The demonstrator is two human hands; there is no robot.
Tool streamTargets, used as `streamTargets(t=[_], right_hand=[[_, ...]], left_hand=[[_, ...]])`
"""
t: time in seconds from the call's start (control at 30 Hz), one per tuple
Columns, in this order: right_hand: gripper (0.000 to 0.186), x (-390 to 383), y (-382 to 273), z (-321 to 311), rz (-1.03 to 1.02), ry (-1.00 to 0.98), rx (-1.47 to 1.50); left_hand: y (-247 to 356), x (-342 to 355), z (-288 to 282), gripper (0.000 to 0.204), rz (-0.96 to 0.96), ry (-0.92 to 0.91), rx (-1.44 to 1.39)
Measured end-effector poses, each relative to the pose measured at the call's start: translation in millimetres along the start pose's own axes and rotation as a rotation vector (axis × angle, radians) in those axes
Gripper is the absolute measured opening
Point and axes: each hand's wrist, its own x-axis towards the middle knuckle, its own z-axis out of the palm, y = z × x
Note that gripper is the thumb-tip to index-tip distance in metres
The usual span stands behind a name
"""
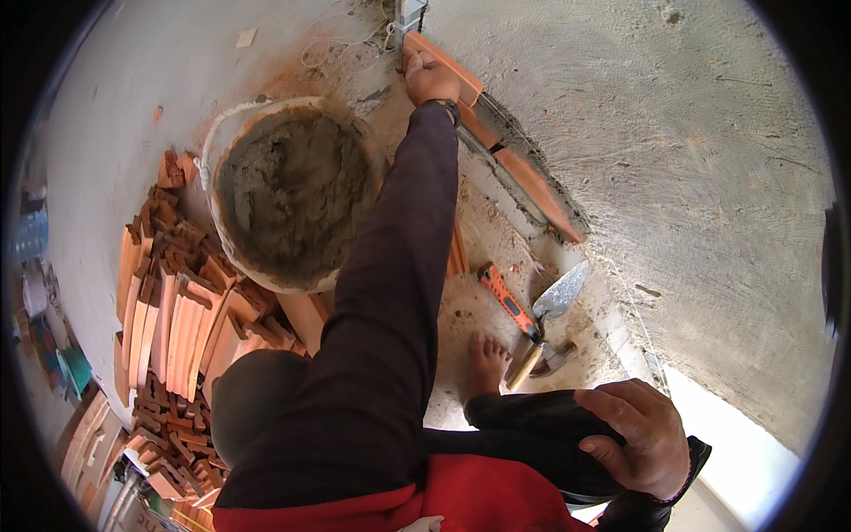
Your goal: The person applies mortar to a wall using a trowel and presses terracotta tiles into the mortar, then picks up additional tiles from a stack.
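My left hand (432, 80) reaches far forward to the foot of the wall, its fingers closed on the edge of a long terracotta trim tile (456, 68). This tile lies along the wall base, near a grey metal post (410, 14). Nearer to me, another terracotta piece (536, 191) runs along the same base in grey mortar. My right hand (643, 439) is over my bent leg at the lower right, fingers loosely curved and apart, nothing in it. On the floor between, a trowel (560, 293) lies across an orange-and-black-handled hammer (507, 301).
Left of my arm stands a wide tub (218, 208) of wet grey mortar. Stacked terracotta tiles (191, 332) fill the floor beside it. A thin string (640, 324) runs along the wall base. My bare foot (487, 359) is close to the tools.
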Motion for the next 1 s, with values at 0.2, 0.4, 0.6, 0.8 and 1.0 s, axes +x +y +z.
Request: streamTargets(t=[0.2,0.4,0.6,0.8,1.0], right_hand=[[0.049,-2.3,0.1,3.4,0.013,-0.007,-0.018],[0.05,-5.6,-0.8,5.2,0.026,-0.002,-0.033],[0.049,-3.8,1.0,5.0,0.016,-0.012,-0.006],[0.048,-5.7,-1.4,4.6,0.003,0.005,-0.014],[0.048,-7.9,-0.3,4.8,0.027,0.016,-0.002]], left_hand=[[2.6,-9.5,-1.9,0.068,-0.002,-0.046,0.033],[-6.0,-2.8,3.1,0.068,-0.029,-0.065,-0.016],[-24.0,7.2,8.2,0.064,-0.019,-0.012,0.016],[-19.5,10.6,4.3,0.065,-0.015,-0.004,0.09],[2.7,-18.2,3.3,0.064,-0.046,-0.05,-0.005]])
